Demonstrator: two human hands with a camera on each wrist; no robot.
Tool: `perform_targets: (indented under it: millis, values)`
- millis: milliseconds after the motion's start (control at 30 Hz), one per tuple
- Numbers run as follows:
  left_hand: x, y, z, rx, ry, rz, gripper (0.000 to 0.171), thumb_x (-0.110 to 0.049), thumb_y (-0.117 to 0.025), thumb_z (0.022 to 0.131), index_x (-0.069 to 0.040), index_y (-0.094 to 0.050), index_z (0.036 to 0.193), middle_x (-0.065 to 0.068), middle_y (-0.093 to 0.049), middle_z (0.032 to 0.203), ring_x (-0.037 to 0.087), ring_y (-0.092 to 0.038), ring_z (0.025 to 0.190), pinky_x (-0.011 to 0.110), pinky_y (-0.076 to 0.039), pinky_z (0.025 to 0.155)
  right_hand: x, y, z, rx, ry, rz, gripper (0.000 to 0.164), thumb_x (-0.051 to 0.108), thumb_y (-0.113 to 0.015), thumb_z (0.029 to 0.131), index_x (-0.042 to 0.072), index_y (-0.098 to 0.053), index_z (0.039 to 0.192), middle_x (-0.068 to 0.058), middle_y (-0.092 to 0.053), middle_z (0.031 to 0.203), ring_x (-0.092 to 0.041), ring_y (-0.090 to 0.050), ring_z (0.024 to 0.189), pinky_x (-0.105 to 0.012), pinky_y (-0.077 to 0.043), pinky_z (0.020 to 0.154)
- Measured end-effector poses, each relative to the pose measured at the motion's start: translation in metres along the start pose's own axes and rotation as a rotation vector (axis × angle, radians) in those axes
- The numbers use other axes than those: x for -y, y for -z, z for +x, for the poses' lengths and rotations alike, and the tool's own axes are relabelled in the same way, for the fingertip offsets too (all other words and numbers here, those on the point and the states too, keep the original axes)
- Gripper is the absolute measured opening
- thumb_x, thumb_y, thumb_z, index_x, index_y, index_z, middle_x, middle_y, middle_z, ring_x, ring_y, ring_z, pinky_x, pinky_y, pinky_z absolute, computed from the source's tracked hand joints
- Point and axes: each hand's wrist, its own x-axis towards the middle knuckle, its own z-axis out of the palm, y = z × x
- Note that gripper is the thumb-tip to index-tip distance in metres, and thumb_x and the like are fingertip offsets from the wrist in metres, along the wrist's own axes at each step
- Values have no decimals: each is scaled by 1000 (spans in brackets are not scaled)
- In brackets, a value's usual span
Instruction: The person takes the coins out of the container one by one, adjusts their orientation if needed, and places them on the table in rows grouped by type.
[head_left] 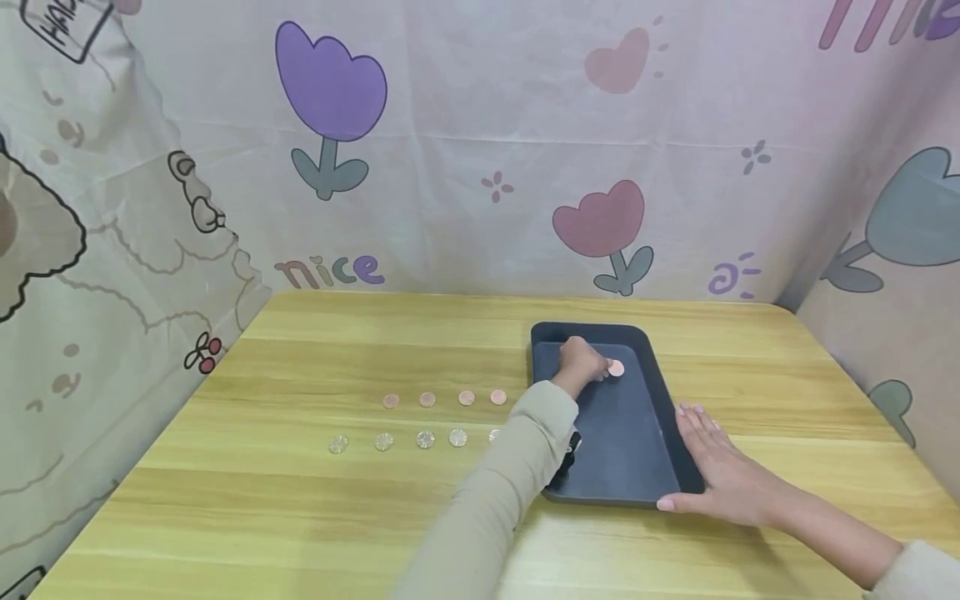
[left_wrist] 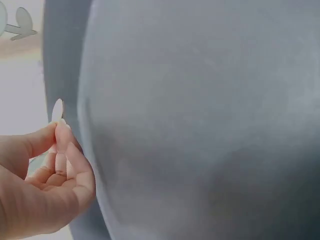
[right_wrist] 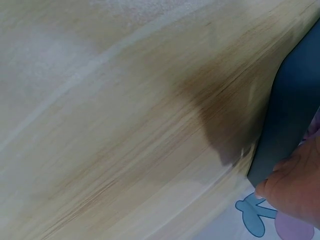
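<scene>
A copper-coloured coin (head_left: 616, 368) is pinched between the thumb and fingertips of my left hand (head_left: 581, 362), over the far part of a dark grey tray (head_left: 630, 433). In the left wrist view the coin (left_wrist: 58, 110) stands on edge above the thumb and forefinger of that hand (left_wrist: 50, 182). My right hand (head_left: 731, 479) rests against the tray's right side near the front corner, its fingers extended. The right wrist view shows part of this hand (right_wrist: 295, 185) at the wall of the tray (right_wrist: 285, 120).
Left of the tray lie a row of copper-coloured coins (head_left: 427, 399) and a nearer row of silver-coloured coins (head_left: 425, 439). My left sleeve (head_left: 495, 492) covers the right end of the silver row. They lie on a wood-grain table (head_left: 262, 500) backed by a printed cloth (head_left: 465, 100).
</scene>
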Motion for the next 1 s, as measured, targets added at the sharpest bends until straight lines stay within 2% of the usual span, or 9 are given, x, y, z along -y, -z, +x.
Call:
perform_targets:
  millis: [33, 167, 333, 533, 600, 733, 800, 933, 1000]
  values:
    - [0, 0, 1, 10, -2, -20, 17, -14, -76, 77, 0, -72, 67, 8, -67, 56, 15, -66, 53, 25, -52, 58, 0, 0, 0, -1, 2, -2, 113, 57, -67, 74, -11, -9, 143, -35, -14, 148, -23, 16, 142, -2, 19, 97]
    - [-6, 7, 0, 50, 17, -61, 17, -15, -75, 77, -2, -71, 67, 5, -67, 56, 13, -65, 54, 26, -51, 61, 0, -1, 0, -4, 8, -11, 113, 56, -67, 74, -11, -9, 143, -35, -14, 147, -24, 15, 143, -3, 19, 97]
    - [-13, 18, -14, 48, 19, -98, 16, -14, -75, 78, -1, -72, 68, 8, -70, 64, 18, -69, 66, 28, -53, 68, -2, -3, 0, -13, 21, -19, 113, 56, -68, 74, -12, -10, 143, -36, -15, 147, -23, 15, 143, -3, 19, 98]
    - [-16, 22, -29, 89, 2, -189, 14, -11, -74, 78, 0, -72, 69, 10, -70, 66, 20, -69, 66, 34, -55, 74, -8, -2, -10, -22, 0, -58, 112, 54, -69, 73, -12, -11, 143, -35, -18, 146, -12, 22, 140, -3, 20, 97]
    - [-15, 25, -30, 89, -6, -210, 14, -11, -73, 78, 0, -72, 70, 10, -70, 65, 20, -69, 66, 35, -55, 74, -9, -1, -11, -13, -11, -68, 112, 55, -68, 74, -11, -10, 143, -34, -18, 147, -13, 22, 140, -3, 20, 97]
    - [-12, 38, -30, 80, -27, -241, 13, -9, -72, 79, 2, -72, 73, 13, -70, 69, 25, -70, 72, 36, -56, 75, -7, -2, -7, -6, -3, -59, 111, 55, -67, 74, -11, -10, 144, -34, -17, 147, -16, 20, 141, -4, 20, 97]
    - [-10, 48, -31, 84, -35, -248, 13, -9, -72, 80, 2, -72, 74, 13, -71, 71, 27, -70, 77, 33, -56, 72, -7, -2, -5, -7, 2, -57, 111, 55, -67, 74, -11, -11, 143, -35, -17, 147, -13, 22, 140, -4, 20, 98]
    - [-3, 65, -34, 93, -61, -251, 13, -10, -71, 81, 3, -72, 79, 13, -71, 74, 19, -66, 62, 26, -56, 65, -5, -4, -2, -25, 20, -59, 112, 55, -68, 74, -11, -11, 143, -35, -17, 147, -8, 23, 138, -5, 20, 99]
    - [1, 74, -36, 86, -67, -234, 13, -11, -70, 81, 2, -72, 81, 12, -71, 75, 18, -66, 62, 26, -56, 67, -4, -6, -1, -32, 27, -56, 112, 55, -68, 74, -11, -11, 143, -35, -16, 147, -8, 23, 138, -5, 20, 99]
